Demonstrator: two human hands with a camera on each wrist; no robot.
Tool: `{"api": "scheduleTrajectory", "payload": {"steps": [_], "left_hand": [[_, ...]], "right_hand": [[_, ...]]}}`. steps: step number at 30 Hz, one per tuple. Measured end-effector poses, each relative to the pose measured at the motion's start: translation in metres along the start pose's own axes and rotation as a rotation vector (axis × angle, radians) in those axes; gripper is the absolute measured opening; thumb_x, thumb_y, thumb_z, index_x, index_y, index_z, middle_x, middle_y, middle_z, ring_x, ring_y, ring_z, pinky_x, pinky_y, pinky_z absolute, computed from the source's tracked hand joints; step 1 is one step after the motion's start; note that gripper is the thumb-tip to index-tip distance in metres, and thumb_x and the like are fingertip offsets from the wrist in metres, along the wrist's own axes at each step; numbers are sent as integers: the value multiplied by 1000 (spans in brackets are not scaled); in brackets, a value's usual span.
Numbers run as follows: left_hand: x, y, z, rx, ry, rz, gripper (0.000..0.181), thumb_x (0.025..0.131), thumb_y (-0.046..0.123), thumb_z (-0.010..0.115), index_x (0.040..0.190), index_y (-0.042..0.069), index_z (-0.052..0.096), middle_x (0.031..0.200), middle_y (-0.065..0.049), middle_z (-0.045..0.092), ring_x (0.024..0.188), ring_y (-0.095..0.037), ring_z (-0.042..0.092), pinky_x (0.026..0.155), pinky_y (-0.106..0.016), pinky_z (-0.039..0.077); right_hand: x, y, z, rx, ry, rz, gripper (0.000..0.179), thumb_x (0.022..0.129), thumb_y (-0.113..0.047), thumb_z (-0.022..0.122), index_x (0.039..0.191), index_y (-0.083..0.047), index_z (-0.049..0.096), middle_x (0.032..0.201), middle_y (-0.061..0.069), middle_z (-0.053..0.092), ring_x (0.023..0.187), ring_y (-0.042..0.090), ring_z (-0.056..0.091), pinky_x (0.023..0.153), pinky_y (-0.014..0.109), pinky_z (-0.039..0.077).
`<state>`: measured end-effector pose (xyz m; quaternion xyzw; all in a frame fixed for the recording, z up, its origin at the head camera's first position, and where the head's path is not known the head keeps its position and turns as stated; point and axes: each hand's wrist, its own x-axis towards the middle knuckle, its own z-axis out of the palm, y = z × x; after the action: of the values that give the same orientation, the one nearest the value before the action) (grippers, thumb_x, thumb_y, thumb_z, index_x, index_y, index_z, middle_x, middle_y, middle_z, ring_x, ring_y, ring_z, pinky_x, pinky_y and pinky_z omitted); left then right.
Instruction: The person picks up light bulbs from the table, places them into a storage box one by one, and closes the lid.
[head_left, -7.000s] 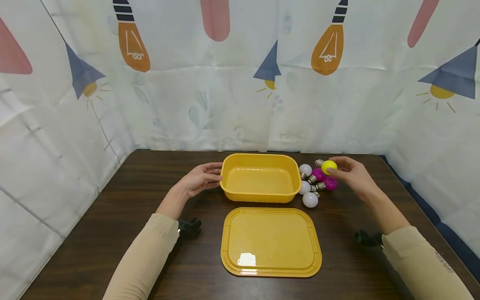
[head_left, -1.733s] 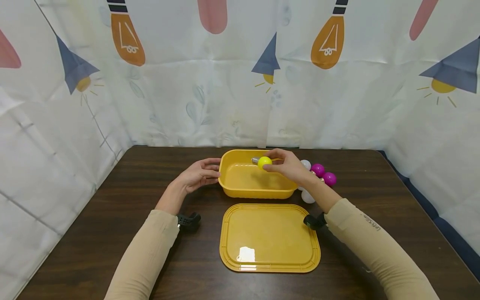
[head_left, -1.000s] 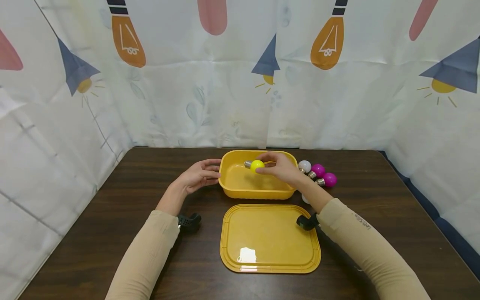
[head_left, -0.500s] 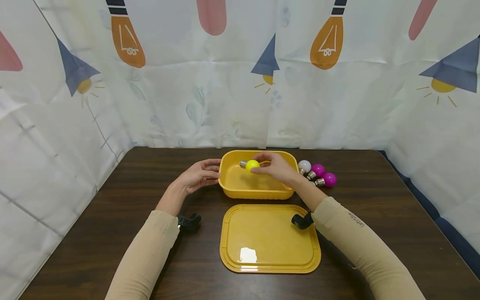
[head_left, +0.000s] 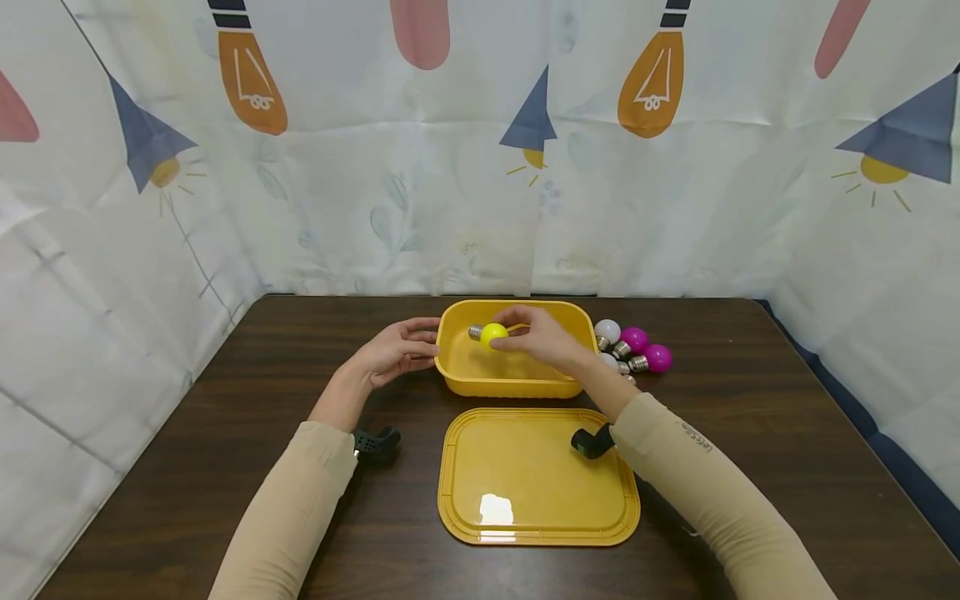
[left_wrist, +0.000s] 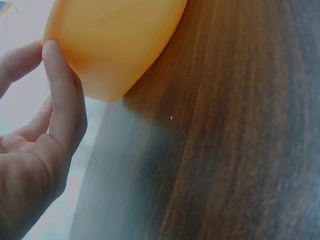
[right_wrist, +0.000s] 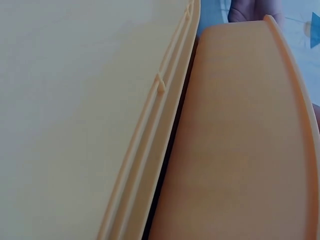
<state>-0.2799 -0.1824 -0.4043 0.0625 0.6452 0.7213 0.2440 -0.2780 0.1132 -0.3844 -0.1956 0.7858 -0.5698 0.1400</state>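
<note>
In the head view, my right hand (head_left: 536,333) pinches a yellow light bulb (head_left: 493,335) by its round end, over the inside of a yellow plastic container (head_left: 525,388). The bulb lies sideways with its silver screw base pointing left. My left hand (head_left: 393,354) touches the container's left end; its thumb and fingertips rest against the outside near the rim. The left wrist view shows the thumb (left_wrist: 59,75) on the container wall (left_wrist: 115,45). The right wrist view shows the container's side (right_wrist: 235,125) beside a lid-like tray, but not the bulb.
Several white (head_left: 607,331) and magenta light bulbs (head_left: 658,358) lie right of the container, partly behind my right forearm. A flat yellow tray or lid (head_left: 525,483) lies in front. Patterned fabric (head_left: 450,208) hangs behind the dark wooden table (head_left: 300,333).
My right hand has carried the yellow bulb from the bulb group on the right leftward over the container, drifting further left during the last second. My left hand has stayed at the container.
</note>
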Motion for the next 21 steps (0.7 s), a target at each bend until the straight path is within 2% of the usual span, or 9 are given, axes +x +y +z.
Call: {"api": "scheduleTrajectory", "payload": {"steps": [8,14,21], "left_hand": [[0,0,-1,4,-3,5,66,99,-7,62,157,1,32,127,-15,60,95,-20,71,89,-33,59],[-1,0,-1,17,6,4,67,98,-7,63,157,2,33,126,-13,62,97,-20,70,92,-36,58],[-1,0,0,28,4,-2,68,98,-6,64,158,3,32,133,-19,58,103,-22,69,97,-40,55]], "right_hand": [[2,2,5,-7,-48,40,37,93,-13,78,126,-4,66,126,12,61,109,28,65,91,35,56],[5,3,9,13,-75,36,39,92,-11,79,126,-1,65,124,15,61,106,28,67,89,36,58],[5,-1,14,-45,-81,44,42,91,-15,81,127,-4,65,123,13,62,108,28,66,90,35,56]]}}
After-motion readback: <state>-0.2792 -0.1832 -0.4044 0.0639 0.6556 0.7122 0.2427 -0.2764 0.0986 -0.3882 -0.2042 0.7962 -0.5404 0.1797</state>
